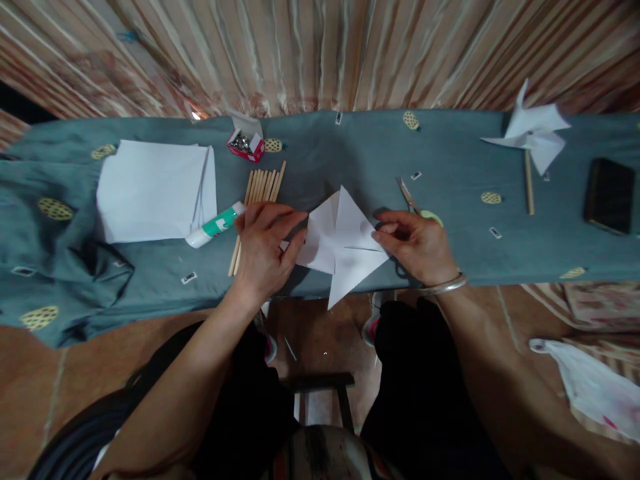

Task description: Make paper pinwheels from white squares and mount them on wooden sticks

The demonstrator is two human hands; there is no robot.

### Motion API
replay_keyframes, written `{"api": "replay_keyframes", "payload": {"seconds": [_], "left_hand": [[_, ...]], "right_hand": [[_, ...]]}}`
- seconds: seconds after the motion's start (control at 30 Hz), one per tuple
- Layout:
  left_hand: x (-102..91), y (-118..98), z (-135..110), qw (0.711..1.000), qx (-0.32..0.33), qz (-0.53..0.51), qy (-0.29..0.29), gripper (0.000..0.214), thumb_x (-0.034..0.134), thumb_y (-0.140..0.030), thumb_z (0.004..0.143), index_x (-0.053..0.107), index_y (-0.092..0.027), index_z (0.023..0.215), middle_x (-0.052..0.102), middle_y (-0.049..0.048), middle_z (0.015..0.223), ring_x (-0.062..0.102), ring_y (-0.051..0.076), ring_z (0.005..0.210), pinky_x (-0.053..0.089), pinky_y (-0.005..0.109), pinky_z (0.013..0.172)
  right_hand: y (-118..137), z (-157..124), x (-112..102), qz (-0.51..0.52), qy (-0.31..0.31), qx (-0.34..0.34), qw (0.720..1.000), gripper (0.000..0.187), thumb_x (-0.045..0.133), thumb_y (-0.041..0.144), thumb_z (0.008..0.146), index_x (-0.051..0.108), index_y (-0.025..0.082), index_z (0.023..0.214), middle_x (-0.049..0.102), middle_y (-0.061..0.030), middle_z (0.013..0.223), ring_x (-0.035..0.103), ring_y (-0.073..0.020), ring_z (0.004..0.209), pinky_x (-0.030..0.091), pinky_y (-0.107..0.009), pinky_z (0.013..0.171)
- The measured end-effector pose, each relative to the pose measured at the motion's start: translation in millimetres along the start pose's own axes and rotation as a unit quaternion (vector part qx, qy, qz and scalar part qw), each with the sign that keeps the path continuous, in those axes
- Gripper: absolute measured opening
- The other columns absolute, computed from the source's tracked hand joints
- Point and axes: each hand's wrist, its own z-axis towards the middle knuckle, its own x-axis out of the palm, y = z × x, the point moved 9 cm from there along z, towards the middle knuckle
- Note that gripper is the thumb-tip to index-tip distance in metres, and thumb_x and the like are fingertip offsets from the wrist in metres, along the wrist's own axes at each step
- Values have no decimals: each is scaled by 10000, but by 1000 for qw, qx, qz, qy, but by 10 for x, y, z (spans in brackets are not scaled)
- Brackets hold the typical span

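Observation:
A white paper pinwheel shape [345, 243] with pointed flaps lies at the near edge of the teal-covered table [350, 153]. My left hand [263, 250] pinches its left flap, fingers closed on the paper. My right hand [417, 243], with a metal bangle at the wrist, grips its right side, fingers curled. Under my left hand lies a bundle of wooden sticks [260, 190], with a glue stick [213, 227] right beside it.
A stack of white paper [150, 190] lies at left and a small red box of pins [246, 145] behind the sticks. Scissors [413, 203] sit by my right hand. A finished pinwheel [533, 137] and a dark phone [609, 195] lie far right. A plastic bag [595, 387] is on the floor.

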Motion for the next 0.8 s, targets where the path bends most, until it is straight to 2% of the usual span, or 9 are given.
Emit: {"api": "replay_keyframes", "payload": {"seconds": [0.13, 0.23, 0.37, 0.43, 0.6, 0.7, 0.8], "left_hand": [[-33, -106, -6, 999, 22, -9, -24, 228, 522, -355, 940, 668, -299, 1106, 674, 32, 1075, 551, 254, 1072, 393, 451, 937], [-22, -332, -66, 997, 72, -22, -22, 221, 546, -306, 935, 678, -251, 1103, 691, 53, 1067, 548, 255, 1090, 391, 453, 938], [123, -693, -232, 988, 148, -27, 47, 226, 569, -332, 929, 671, -248, 1112, 701, 50, 1092, 552, 260, 1102, 352, 468, 948], [187, -804, -315, 982, 174, -26, 72, 224, 570, -343, 930, 664, -232, 1101, 704, 48, 1086, 564, 251, 1082, 348, 452, 938], [280, -799, -396, 978, 185, 0, 93, 218, 583, -316, 924, 647, -201, 1099, 698, 65, 1107, 574, 254, 1070, 345, 451, 940], [327, -755, -398, 978, 182, 8, 102, 196, 598, -283, 911, 655, -202, 1080, 699, 68, 1098, 578, 258, 1071, 354, 454, 936], [363, -734, -391, 978, 177, 10, 107, 188, 602, -268, 905, 666, -209, 1072, 700, 70, 1093, 585, 260, 1057, 366, 460, 933]], "right_hand": [[-107, -47, -104, -10, -30, 31, 999, 267, 693, 308, 762, 720, 193, 1002, 753, -26, 770, 705, -207, 691, 563, -367, 710], [-91, -99, -147, -32, -42, 35, 998, 220, 709, 299, 749, 724, 202, 946, 749, -15, 736, 713, -214, 684, 561, -374, 714], [-26, -161, -152, -53, -43, 19, 997, 172, 699, 297, 747, 718, 215, 897, 752, 2, 712, 718, -201, 671, 551, -344, 685], [1, -188, -141, -61, -35, 9, 997, 163, 693, 302, 751, 717, 214, 885, 755, 1, 704, 716, -194, 656, 542, -327, 664], [-8, -262, -110, -71, -1, 24, 997, 127, 719, 280, 740, 714, 213, 847, 750, -6, 675, 695, -182, 596, 530, -303, 618], [7, -307, -98, -81, 21, 8, 996, 132, 720, 297, 747, 712, 216, 851, 744, -5, 668, 681, -177, 561, 528, -302, 592], [82, -348, -188, -113, -18, -31, 993, 144, 683, 302, 783, 717, 214, 892, 749, -19, 699, 702, -199, 614, 537, -318, 604]]}}
